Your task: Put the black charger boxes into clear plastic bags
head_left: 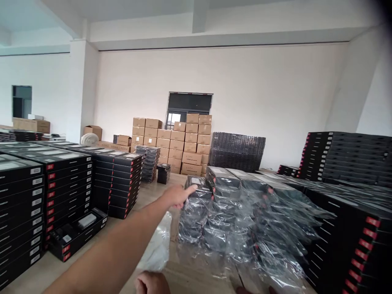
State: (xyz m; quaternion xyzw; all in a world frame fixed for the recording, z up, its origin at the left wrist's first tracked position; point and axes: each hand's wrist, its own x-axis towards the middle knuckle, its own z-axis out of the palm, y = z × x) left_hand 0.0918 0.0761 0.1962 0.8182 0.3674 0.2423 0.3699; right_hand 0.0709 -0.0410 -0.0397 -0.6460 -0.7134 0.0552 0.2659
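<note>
My left arm reaches forward from the lower left. My left hand (178, 196) has its fingers stretched out, and the fingertips touch the top near corner of a stack of black boxes in clear plastic wrap (196, 204). It grips nothing. My right hand (151, 283) shows only as knuckles at the bottom edge, low over the wooden table (153, 192). Its fingers are cut off by the frame. Several more wrapped stacks (245, 212) stand side by side to the right of the touched one.
Tall stacks of black boxes with red labels (67, 183) line the left, with one open box (78, 232) at their foot. More black boxes (352, 228) fill the right. Brown cartons (180, 145) and dark trays (237, 151) stand against the far wall. Loose plastic film (157, 245) lies near my arm.
</note>
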